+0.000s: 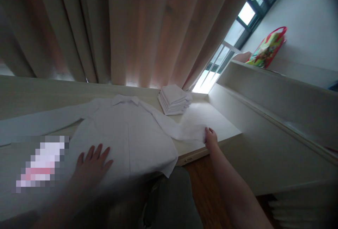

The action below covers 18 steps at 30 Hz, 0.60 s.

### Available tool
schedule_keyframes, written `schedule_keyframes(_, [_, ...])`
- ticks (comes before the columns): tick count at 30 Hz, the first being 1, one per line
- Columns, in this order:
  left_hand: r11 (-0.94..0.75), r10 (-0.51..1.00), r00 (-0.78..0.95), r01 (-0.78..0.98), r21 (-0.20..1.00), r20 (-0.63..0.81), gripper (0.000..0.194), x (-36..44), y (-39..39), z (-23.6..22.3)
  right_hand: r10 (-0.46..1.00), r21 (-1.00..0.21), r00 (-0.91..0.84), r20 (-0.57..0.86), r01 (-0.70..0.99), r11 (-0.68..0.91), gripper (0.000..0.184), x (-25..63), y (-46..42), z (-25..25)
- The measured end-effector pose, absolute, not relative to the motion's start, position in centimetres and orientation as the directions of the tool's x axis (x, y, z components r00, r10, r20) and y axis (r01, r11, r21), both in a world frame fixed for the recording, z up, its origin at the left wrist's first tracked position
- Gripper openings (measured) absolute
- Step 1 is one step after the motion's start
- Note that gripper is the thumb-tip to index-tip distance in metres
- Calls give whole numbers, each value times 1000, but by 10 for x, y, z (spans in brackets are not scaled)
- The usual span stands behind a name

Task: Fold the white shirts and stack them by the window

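Lying flat on the worktop [31,95], front side down as far as I can tell, the white shirt [124,137] has its collar pointing away from the person, toward the curtain [132,28], and its hem hanging a little over the near edge. So its long axis runs from the person to the curtain, and the two sleeves go out to the sides. The left sleeve [39,121] stretches far to the left along the worktop. The right sleeve [182,128] goes to the right, and its cuff end is in the right hand [210,138], which is closed on the cloth in a pinch. The left hand [92,162] is open, with fingers spread, and rests flat on the lower left part of the shirt body, pressing it down.

The right hand is therefore at the far end of the sleeve, while the left hand is nearer to the middle line of the shirt. Between them the shirt body is free.

Behind the right sleeve, near the curtain, stands a stack of folded white cloths [174,99], apart from the shirt but close to the sleeve. On the right a low white wall [264,141] closes the worktop, and above it, on a shelf, lies a colourful bag [268,49]. At the left a blurred patch hides something on the worktop; I cannot tell what it is.
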<state>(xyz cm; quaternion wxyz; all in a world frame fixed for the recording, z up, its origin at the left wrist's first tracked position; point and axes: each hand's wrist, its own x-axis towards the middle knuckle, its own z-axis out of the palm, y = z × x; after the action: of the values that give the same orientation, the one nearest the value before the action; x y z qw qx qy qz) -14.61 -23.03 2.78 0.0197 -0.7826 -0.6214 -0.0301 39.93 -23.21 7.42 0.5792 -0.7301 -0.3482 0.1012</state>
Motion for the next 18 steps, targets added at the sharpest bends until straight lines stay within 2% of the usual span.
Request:
schedule_keyframes(4, [-222, 973, 220, 975, 12, 73, 57, -147, -233, 32, 679, -975, 720, 144, 221, -27, 32, 390, -209, 102])
schedule_keyframes(8, [-233, 969, 231, 972, 20, 90, 57, -150, -234, 30, 690, -988, 708, 149, 137, 73, 35, 368, -173, 147])
schedule_keyframes(12, [-257, 962, 250, 965, 48, 112, 59, -156, -233, 24, 654, -949, 693, 304, 156, 276, 40, 321, -129, 220])
schedule_keyframes(15, [-264, 959, 253, 962, 75, 131, 58, -160, -234, 20, 730, -889, 518, 446, 161, 428, 40, 262, -103, 273])
schedule_keyframes(18, [-278, 951, 260, 956, 95, 170, 57, -163, -235, 17, 791, -832, 257, 555, 163, 531, 37, 187, -89, 302])
